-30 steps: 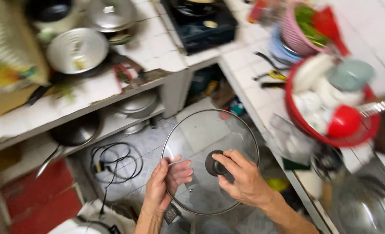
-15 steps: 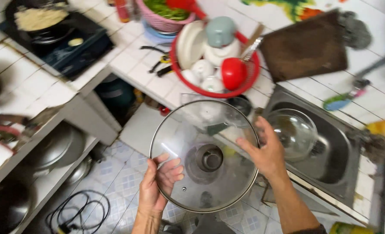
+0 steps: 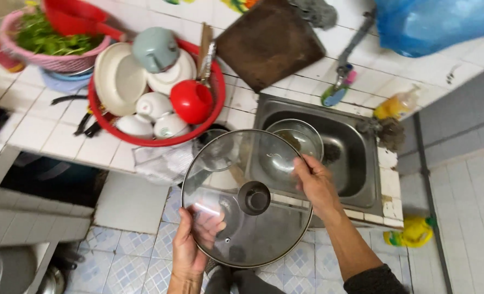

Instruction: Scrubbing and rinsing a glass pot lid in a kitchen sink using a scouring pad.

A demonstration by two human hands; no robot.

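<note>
A person holds a round glass lid flat in both hands above a blue-patterned tile floor, just in front of a steel sink. The left hand grips the lid's near-left rim, its fingers showing through the glass. The right hand closes over the far-right rim, thumb on top. The dark knob sits at the lid's centre, clear of both hands.

The lid's far edge overlaps the sink's front lip and the corner of the white tiled counter. A small steel bowl lies in the sink, just beyond the lid's far edge. To the left, a red basin piled with white plates, bowls and a red cup sits on the counter, its rim near the lid's upper-left edge. A pink basket of greens stands behind it. A brown cutting board leans against the wall behind the sink, with a blue bag to its right.

Open floor lies left and right of the lid; a yellow bottle stands on the floor beside the sink's right end. Below the lid, between the forearms, something dark shows, too unclear to identify.
</note>
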